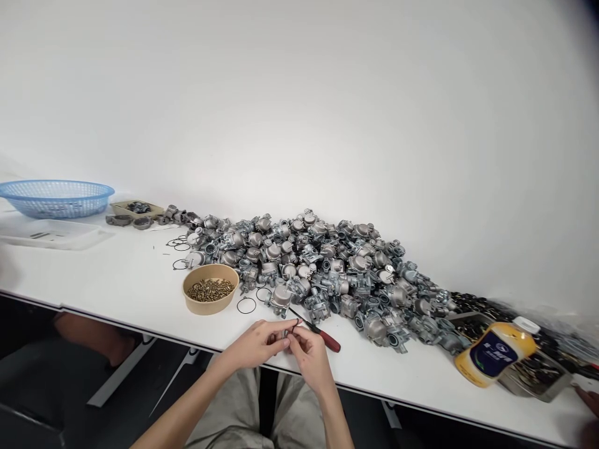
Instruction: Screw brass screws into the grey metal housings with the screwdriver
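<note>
Standing at the far left of the white surface [140,280] is a blue basket [56,206], with a white tray [88,239] just in front of it. Next come a small tan tray [122,211] containing dark parts, some loose grey metal parts [141,222], and several thin black rings [246,313]. An oval tan bowl [210,305] holds many small brass-coloured pieces [210,289]. Near the front edge, the left hand [259,342] and the right hand [309,355] meet, their fingertips narrowly closed on a small dark piece [294,324]; its exact shape I cannot tell. Just beside them lies a screwdriver with red handle [330,341]. Behind is a big heap of metal carburetor-like parts [322,268]. Farther right, a yellow bottle [519,343] with white cap leans tilted; its dark blue label [495,353] carries an emblem and white characters, too blurred for me to read surely. Under and beside it stands a metal tray [552,390], and at the right edge another person's hand [587,397] is partly visible.
</note>
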`<state>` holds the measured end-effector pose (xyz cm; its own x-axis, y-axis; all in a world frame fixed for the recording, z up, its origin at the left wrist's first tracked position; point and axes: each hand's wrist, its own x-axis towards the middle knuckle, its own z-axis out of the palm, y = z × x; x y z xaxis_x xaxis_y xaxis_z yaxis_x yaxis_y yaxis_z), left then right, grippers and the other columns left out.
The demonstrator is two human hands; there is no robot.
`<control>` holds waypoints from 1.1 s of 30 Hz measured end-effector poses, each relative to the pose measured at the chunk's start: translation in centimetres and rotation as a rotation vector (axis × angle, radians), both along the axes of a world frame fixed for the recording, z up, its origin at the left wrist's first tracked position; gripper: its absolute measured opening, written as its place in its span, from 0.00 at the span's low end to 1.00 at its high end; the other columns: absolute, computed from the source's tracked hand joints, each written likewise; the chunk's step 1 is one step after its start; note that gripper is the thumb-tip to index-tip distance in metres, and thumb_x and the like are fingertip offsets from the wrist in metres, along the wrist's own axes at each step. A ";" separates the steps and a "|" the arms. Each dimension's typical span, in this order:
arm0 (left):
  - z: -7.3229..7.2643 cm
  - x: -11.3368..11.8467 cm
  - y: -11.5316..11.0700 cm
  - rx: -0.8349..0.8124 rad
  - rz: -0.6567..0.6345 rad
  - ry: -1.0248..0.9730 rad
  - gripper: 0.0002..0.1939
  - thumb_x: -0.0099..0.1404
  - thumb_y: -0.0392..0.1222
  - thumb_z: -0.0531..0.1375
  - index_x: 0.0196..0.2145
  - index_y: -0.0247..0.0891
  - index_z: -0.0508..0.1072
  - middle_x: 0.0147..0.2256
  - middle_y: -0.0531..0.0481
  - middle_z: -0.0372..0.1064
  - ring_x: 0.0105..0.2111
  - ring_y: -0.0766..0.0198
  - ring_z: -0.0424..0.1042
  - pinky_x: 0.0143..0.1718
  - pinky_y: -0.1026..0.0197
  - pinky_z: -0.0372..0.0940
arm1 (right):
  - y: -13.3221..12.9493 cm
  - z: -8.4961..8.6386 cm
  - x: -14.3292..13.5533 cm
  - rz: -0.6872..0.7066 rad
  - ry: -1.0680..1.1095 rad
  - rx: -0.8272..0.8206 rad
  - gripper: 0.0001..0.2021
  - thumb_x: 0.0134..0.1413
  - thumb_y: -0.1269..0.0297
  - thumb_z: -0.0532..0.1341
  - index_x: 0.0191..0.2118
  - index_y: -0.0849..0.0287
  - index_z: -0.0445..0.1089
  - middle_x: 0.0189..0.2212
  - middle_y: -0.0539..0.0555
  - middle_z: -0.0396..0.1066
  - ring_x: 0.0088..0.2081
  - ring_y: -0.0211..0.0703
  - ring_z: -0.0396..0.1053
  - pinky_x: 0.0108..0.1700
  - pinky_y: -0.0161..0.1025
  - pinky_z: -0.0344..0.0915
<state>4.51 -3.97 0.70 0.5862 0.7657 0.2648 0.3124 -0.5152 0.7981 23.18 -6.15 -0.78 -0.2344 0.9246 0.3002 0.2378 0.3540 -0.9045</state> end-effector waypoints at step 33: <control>-1.2 -0.1 1.2 -0.281 0.012 -0.260 0.25 0.67 0.48 0.58 0.58 0.33 0.68 0.23 0.58 0.61 0.22 0.68 0.61 0.27 0.66 0.58 | -0.3 -0.7 -0.3 -0.132 0.075 -0.025 0.29 0.65 0.49 0.57 0.65 0.62 0.64 0.33 0.59 0.77 0.29 0.47 0.75 0.32 0.40 0.72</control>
<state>4.39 -2.79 -0.51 0.5172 0.8362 0.1827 0.0854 -0.2628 0.9611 22.92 -6.49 -1.47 -0.0878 0.9533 0.2889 0.2121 0.3013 -0.9297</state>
